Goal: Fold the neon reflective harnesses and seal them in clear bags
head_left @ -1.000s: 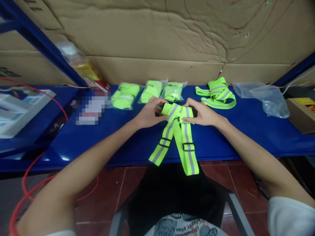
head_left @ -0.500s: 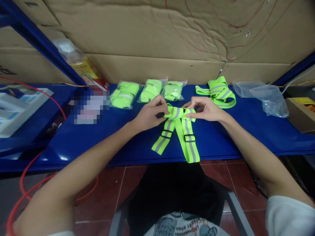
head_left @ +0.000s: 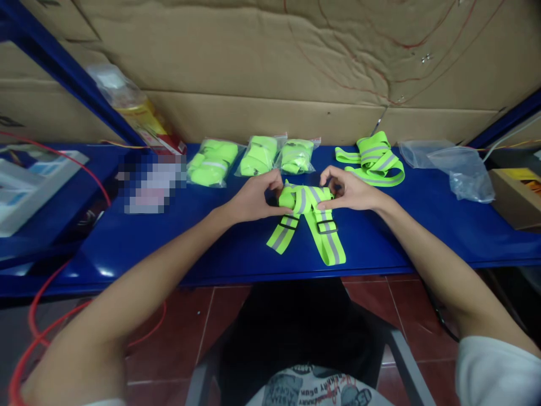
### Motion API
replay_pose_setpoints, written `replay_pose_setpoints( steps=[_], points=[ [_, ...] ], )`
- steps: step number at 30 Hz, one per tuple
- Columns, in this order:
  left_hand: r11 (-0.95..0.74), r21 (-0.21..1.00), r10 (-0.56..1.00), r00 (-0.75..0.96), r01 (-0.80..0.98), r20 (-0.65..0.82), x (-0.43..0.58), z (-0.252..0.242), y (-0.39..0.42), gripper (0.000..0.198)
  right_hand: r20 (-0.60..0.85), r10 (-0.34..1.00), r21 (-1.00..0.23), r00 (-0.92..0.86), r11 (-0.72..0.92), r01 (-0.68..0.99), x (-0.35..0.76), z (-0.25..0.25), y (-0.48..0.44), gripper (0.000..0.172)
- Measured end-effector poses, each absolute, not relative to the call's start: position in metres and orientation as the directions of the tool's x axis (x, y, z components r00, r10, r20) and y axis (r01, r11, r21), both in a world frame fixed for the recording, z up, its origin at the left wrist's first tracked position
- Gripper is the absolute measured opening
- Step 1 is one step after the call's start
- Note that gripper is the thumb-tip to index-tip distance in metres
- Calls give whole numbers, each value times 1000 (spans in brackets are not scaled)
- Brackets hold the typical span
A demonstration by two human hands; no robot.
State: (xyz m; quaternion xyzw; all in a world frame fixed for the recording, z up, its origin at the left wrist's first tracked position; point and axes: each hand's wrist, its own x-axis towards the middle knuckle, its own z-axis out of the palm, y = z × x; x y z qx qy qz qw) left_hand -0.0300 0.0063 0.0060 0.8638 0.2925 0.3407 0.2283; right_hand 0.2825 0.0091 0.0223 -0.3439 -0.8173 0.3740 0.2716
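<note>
Between my hands is a neon-yellow reflective strap (head_left: pixel 327 242) with grey stripes and black slide buckles, folded into a bundle at its top. Two tails of it hang toward me over the blue table. My left hand (head_left: pixel 256 197) grips the bundle's left end, thumb in front and fingers behind. On the right end, my right hand (head_left: pixel 350 190) holds it the same way, its fingertips partly hidden behind the fold. Beyond my right hand lies another loosely coiled reflective strap (head_left: pixel 376 158).
Bagged straps (head_left: pixel 213 162) stand along the back by the cardboard wall (head_left: pixel 253 115). Clear plastic bags (head_left: pixel 460 169) and a cardboard box (head_left: pixel 518 197) are at the right. A wrapped bottle (head_left: pixel 127 101) leans at the left, near a red hose (head_left: pixel 31 338) and a white tray (head_left: pixel 46 186).
Both hands have shifted their hold to the bundle's ends, with the left thumb now lower across the front. The bundle looks more compact, and the hanging tails have drawn up slightly.
</note>
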Motion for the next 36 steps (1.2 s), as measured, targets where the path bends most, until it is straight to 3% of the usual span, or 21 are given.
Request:
replay_pose_setpoints(
  steps=[3, 7, 10, 14, 19, 23, 27, 30, 34, 36],
  points=[
    [-663, 686, 703, 563, 298, 435, -29, 1, 6, 56, 61, 831, -820, -554, 358, 447, 283, 22, 11, 69],
    [-638, 647, 745, 548, 417, 382, -30, -4, 7, 84, -68, 799, -788, -598, 324, 523, 281, 27, 7, 61],
    [-624, 603, 757, 576, 498, 308, -31, -3, 7, 81, 50, 800, -765, -597, 415, 492, 280, 26, 5, 62],
    [-605, 696, 724, 630, 387, 280, -32, -2, 8, 88, 285, 752, -621, -595, 618, 483, 278, 20, 7, 55],
    [-523, 823, 750, 579, 221, 321, -32, -7, 13, 47, 387, 689, -340, -613, 724, 600, 275, 22, 0, 46],
    [-594, 768, 730, 564, 242, 387, -31, -7, 13, 46, 383, 662, -183, -644, 738, 649, 271, 25, -8, 40],
    [-713, 629, 669, 567, 309, 480, -31, -2, 8, 47, 374, 643, -84, -669, 741, 666, 270, 25, -13, 35],
    [-763, 532, 638, 560, 367, 529, -32, -1, 6, 44, 405, 611, -156, -681, 780, 607, 270, 28, -14, 41],
    [-823, 468, 561, 582, 321, 588, -35, -1, 7, 37, 436, 643, -554, -630, 743, 375, 268, 28, -10, 45],
    [-840, 468, 530, 605, 277, 594, -36, 0, 8, 32, 387, 690, -683, -611, 660, 313, 267, 24, -7, 42]
  ],
)
